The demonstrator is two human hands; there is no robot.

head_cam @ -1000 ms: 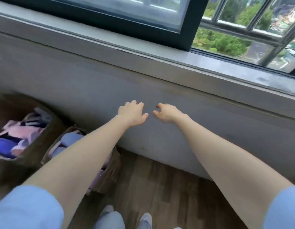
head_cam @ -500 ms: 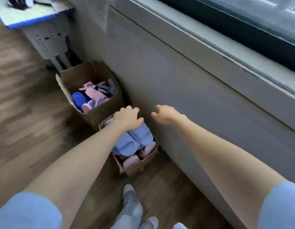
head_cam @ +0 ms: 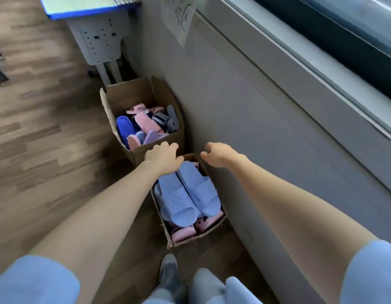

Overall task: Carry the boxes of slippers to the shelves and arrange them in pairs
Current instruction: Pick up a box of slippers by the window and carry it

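While left hand and right hand hover, boxes sit below.

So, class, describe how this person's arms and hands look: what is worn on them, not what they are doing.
Both arms are bare below short light-blue sleeves, the left sleeve and the right sleeve. The left hand and right hand are bare: no gloves, watch or rings show.

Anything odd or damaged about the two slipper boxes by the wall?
The far box has a ragged, torn left rim, and its slippers lie jumbled. The near box is tidier, blue slippers over pink ones.
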